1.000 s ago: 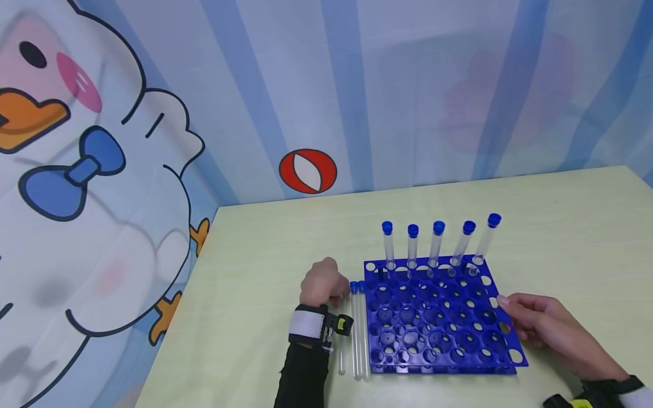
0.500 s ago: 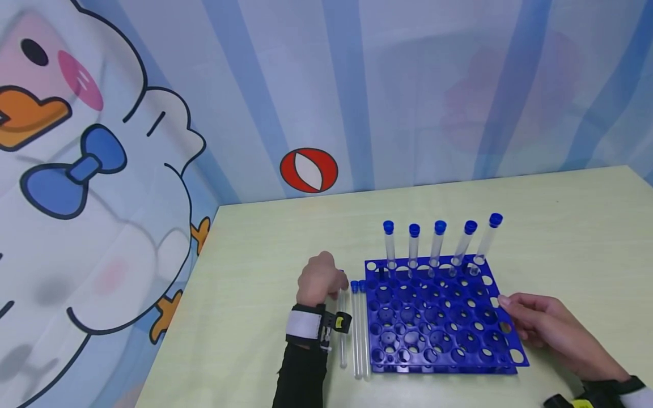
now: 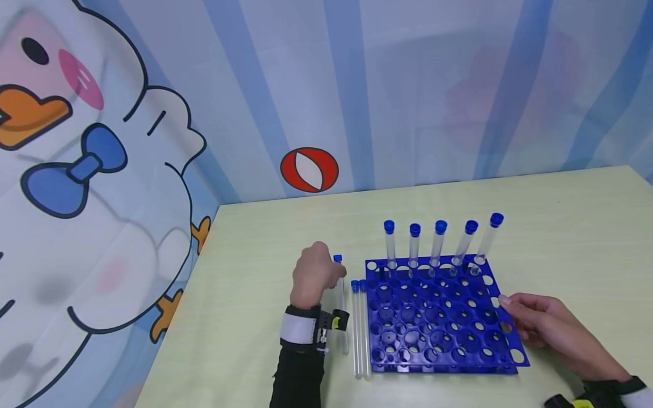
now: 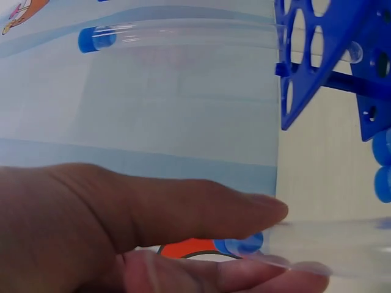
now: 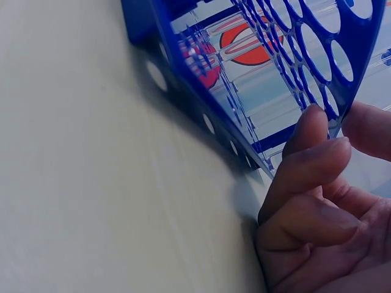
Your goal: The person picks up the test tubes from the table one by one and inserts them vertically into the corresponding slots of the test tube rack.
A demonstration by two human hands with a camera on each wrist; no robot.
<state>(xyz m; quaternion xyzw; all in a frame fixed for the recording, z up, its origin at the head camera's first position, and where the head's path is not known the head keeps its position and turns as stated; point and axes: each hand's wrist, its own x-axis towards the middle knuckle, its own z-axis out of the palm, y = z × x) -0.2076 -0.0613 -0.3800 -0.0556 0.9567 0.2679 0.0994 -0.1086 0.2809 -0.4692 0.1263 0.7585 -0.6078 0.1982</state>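
My left hand pinches a clear test tube near its blue cap; in the left wrist view the thumb lies on one side of the tube and the fingers on the other. Beside it, two more capped test tubes lie along the left side of a blue test tube rack. My right hand pinches the rack's right edge; the right wrist view shows thumb and fingertip on the top plate's corner, the other fingers curled below.
Several blue-capped tubes stand in the rack's back row, the right-hand ones leaning. The pale table meets a cartoon-printed blue backdrop at the back and left.
My left hand has moved slightly up and left, drawing its test tube away from the two lying ones, and the tube's cap now shows above the fingers. My right hand stays on the rack.
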